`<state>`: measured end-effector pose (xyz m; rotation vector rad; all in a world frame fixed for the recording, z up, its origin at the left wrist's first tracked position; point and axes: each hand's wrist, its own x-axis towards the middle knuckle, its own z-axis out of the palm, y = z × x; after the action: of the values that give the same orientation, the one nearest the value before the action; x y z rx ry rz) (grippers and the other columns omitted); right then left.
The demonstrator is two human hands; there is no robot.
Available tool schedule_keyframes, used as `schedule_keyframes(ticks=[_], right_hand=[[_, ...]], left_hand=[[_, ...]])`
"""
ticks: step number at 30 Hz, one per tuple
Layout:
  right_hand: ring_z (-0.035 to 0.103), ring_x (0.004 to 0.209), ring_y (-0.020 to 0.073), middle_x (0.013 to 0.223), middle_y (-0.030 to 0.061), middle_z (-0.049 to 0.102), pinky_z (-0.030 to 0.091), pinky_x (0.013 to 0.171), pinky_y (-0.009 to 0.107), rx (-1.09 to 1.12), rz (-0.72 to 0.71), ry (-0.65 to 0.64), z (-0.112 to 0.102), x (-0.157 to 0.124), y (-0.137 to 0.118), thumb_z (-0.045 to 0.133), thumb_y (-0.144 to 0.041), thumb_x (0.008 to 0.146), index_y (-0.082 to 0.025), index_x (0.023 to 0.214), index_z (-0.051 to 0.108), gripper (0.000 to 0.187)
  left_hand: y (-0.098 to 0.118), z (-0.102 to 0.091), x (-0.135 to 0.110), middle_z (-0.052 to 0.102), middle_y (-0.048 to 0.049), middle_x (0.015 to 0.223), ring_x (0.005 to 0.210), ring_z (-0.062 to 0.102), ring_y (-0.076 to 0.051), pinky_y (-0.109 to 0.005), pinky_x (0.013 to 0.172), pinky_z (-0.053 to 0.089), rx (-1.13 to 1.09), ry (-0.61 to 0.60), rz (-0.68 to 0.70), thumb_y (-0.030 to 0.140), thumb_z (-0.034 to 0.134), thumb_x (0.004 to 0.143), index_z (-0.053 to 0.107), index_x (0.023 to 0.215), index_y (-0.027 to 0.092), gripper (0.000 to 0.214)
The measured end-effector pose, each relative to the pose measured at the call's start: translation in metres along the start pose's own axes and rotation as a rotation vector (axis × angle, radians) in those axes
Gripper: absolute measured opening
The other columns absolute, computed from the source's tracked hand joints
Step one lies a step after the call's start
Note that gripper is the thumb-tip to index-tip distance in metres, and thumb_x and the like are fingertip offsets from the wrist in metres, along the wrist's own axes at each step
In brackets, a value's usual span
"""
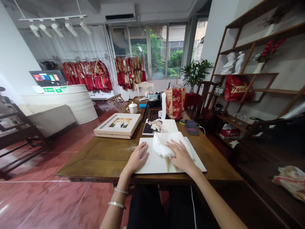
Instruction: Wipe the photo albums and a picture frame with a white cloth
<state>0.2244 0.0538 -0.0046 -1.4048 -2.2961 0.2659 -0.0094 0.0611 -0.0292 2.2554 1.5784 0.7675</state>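
With right grip point(177, 154) palm-down and fingers loosely spread, pressing on the white cloth point(163, 141) over the right part of the white board point(152, 163); with left grip point(139, 156) flattened, fingers slightly parted and nothing held, resting at the board's left side. Appearing midway through working cloth over board, leaving done and remaining shares impossible to tell apart. As regards the board: lying flat near the front edge of the table point(95, 159), with long axis seemingly running left to right and two tan strips point(167, 165) pointing toward that edge from under the cloth.
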Motion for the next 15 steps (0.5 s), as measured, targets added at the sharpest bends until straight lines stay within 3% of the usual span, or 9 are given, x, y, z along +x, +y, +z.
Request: schedule_keyframes(ticks=[4, 7, 11, 13, 15], right_hand=[[0.024, 0.134, 0.0183, 0.138, -0.0035, 0.042, 0.008, 0.111, 0.047, 0.08, -0.184, -0.085, -0.017, -0.049, -0.002, 0.041, -0.003, 0.058, -0.028, 0.13, 0.045, 0.077], [0.027, 0.133, 0.0187, 0.137, -0.0041, 0.043, 0.012, 0.111, 0.047, 0.169, -0.212, -0.159, -0.029, -0.073, 0.005, 0.041, -0.004, 0.061, -0.03, 0.13, 0.045, 0.074], [0.028, 0.132, 0.0232, 0.138, 0.001, 0.043, 0.024, 0.108, 0.045, 0.284, 0.081, -0.138, -0.034, -0.067, 0.027, 0.045, -0.015, 0.071, -0.025, 0.131, 0.046, 0.06], [0.027, 0.132, 0.0256, 0.138, 0.0044, 0.043, 0.028, 0.105, 0.045, 0.256, 0.243, -0.103, -0.032, -0.049, 0.036, 0.044, -0.025, 0.077, -0.02, 0.131, 0.045, 0.055], [0.027, 0.132, 0.027, 0.138, 0.0063, 0.043, 0.028, 0.105, 0.045, 0.155, 0.299, -0.071, -0.027, -0.025, 0.038, 0.041, -0.032, 0.08, -0.018, 0.132, 0.044, 0.054]], left_hand=[[0.001, 0.0, -0.001, 0.038, -0.0117, 0.142, 0.133, 0.032, -0.023, -0.038, 0.109, 0.026, -0.008, 0.005, -0.011, 0.032, 0.042, 0.086, 0.05, 0.126, 0.013, 0.045], [0.001, 0.0, -0.002, 0.039, -0.0113, 0.141, 0.132, 0.033, -0.023, -0.038, 0.109, 0.027, -0.017, 0.021, -0.006, 0.032, 0.043, 0.086, 0.05, 0.126, 0.014, 0.045], [0.0, 0.0, -0.003, 0.04, -0.0119, 0.141, 0.132, 0.033, -0.023, -0.038, 0.109, 0.027, -0.03, 0.027, 0.002, 0.031, 0.044, 0.085, 0.051, 0.125, 0.013, 0.045], [0.0, -0.001, -0.002, 0.04, -0.012, 0.14, 0.132, 0.033, -0.024, -0.038, 0.109, 0.027, -0.035, 0.026, 0.005, 0.03, 0.044, 0.085, 0.051, 0.126, 0.013, 0.045], [-0.001, -0.001, -0.002, 0.04, -0.012, 0.141, 0.132, 0.033, -0.023, -0.037, 0.109, 0.027, -0.037, 0.026, 0.005, 0.03, 0.044, 0.085, 0.051, 0.126, 0.012, 0.045]])
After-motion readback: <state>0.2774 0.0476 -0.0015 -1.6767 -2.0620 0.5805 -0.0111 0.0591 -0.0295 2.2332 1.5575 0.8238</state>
